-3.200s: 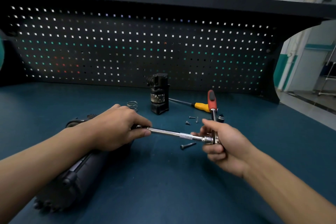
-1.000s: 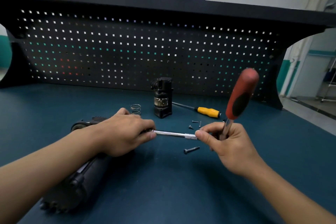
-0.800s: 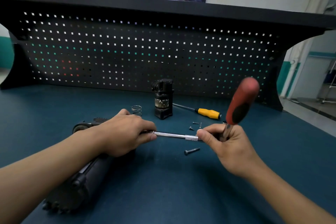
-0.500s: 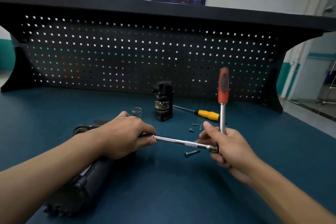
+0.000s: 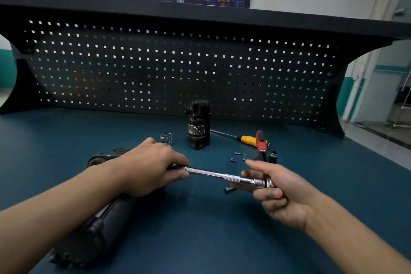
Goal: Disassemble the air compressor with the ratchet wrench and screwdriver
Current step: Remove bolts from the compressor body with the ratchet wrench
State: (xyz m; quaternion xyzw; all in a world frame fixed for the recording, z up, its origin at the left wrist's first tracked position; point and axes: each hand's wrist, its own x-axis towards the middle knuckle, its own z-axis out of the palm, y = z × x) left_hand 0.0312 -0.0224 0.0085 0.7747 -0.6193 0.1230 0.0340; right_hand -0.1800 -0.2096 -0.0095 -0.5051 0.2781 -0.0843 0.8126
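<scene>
The black air compressor body (image 5: pixel 100 227) lies on the blue bench at lower left. My left hand (image 5: pixel 151 169) grips its upper end, where the chrome extension bar (image 5: pixel 213 174) enters it. My right hand (image 5: pixel 280 193) holds the ratchet wrench head at the bar's right end. The wrench's red handle (image 5: pixel 260 142) points away from me, low toward the bench. A yellow-handled screwdriver (image 5: pixel 246 139) lies behind it.
A removed black compressor part (image 5: pixel 198 124) stands upright mid-bench, with a coil spring (image 5: pixel 166 138) to its left. Small screws (image 5: pixel 238 155) lie behind my right hand, a bolt (image 5: pixel 229 189) lies under the bar, and a socket (image 5: pixel 273 156) stands near the handle. A pegboard (image 5: pixel 178 69) closes the back.
The red handle has swung from upright down and away toward the bench. My right hand's grip has shifted at the wrench head. My left hand has stayed on the compressor.
</scene>
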